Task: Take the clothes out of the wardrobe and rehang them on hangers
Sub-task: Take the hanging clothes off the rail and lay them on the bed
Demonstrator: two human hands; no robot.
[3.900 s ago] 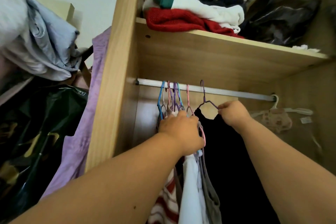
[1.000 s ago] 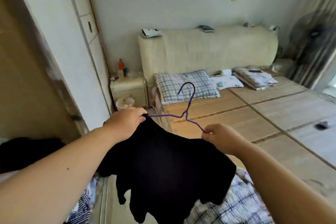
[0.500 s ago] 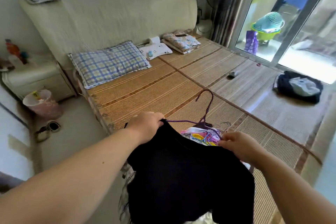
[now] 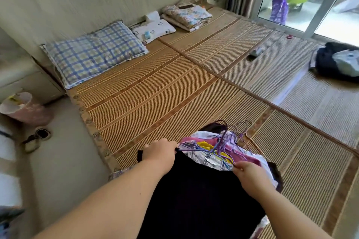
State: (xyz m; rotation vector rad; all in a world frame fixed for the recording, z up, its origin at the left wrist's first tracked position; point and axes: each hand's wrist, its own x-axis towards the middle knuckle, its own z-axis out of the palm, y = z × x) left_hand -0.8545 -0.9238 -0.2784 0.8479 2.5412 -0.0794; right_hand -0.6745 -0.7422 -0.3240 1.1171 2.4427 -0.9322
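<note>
You had two hands in view, the left hand (image 4: 161, 154) and the right hand (image 4: 247, 172), both on one black garment (image 4: 194, 190). The bed carried two pillows, one checked pillow (image 4: 93, 52) and one small white pillow (image 4: 153, 30), one folded quilt (image 4: 186, 15), one grey object (image 4: 256, 52) and one dark heap of clothes (image 4: 330, 62). The tangled wire hangers (image 4: 225, 141) could not be counted. One pink bin (image 4: 23, 106) stood on the floor.

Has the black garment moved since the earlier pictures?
Yes. The black garment went from the wardrobe rail onto the clothes pile on the bed mat.
</note>
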